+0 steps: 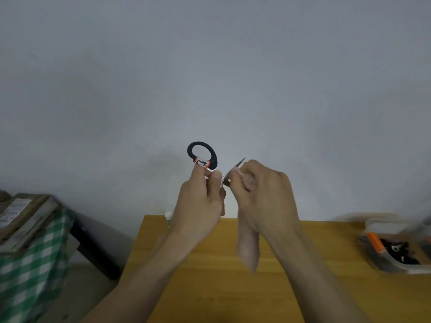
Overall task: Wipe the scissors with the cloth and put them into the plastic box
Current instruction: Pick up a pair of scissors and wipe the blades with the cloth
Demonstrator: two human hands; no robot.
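Two hands are raised in front of a plain grey wall [210, 66], well above a wooden table [210, 287]. One pair of scissors [202, 157] is held between them: its black loop handle, wrapped with a white and red label, stands upward above the left hand [200, 199], whose thumb and fingers pinch the scissors just below that loop. The blade runs to the right from this pinch, and only its pointed tip shows, sticking out above the right hand [263, 194]. One pale cloth [248, 243] is bunched in the right hand, whose fingers are curled around it and pressed against the blade; the loose end of the cloth hangs down below the wrist, over the table but apart from it. The two hands nearly touch at the middle of the scissors.

One clear plastic box [394, 250] sits at the right edge of the table, well apart from the hands; it is blurred, but seems to contain black pieces and one orange-handled tool. One small white bottle cap [168, 216] peeks over the far edge of the table, just left of the left wrist. To the far left, a green checked cloth [30, 264] covers a surface with flat boards stacked on top.
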